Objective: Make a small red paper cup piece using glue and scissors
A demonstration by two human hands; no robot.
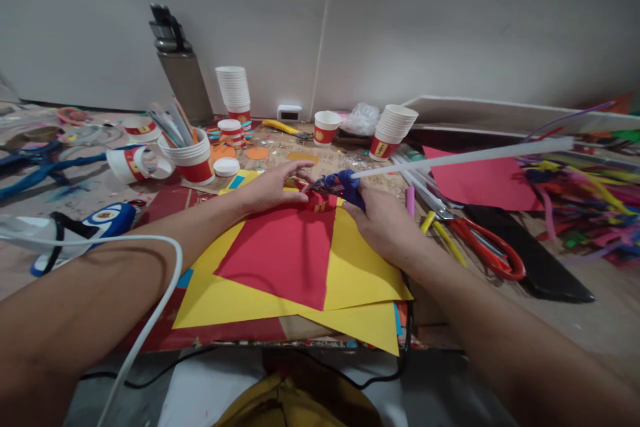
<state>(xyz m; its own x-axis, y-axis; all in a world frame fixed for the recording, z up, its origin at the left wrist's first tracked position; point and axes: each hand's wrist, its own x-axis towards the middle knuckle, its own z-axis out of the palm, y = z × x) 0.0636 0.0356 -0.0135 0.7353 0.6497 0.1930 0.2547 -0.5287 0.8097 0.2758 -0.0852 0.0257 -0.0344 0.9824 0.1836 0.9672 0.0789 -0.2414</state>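
Observation:
My right hand [383, 217] is closed around the handle of a blue hot glue gun [345, 185]. A long whitish glue stick [465, 159] sticks out of its back end toward the right. The gun's nozzle points left, at a small red paper cup piece [316, 201] with a gold label. My left hand [275, 187] has its thumb and fingers on the left side of that piece; its fingertips are partly hidden. Beneath lie a red paper sheet [280, 250] and yellow sheets [370, 260].
Left: a cup of pencils [196, 163], a tipped cup [127, 167] and a white cable [165, 300] crossing my forearm. Behind: cup stacks [395, 125], yellow-handled pliers [280, 126] and a bottle [185, 80]. Right: red-handled scissors [493, 250], a black phone-like slab [550, 273] and pipe cleaners [595, 203].

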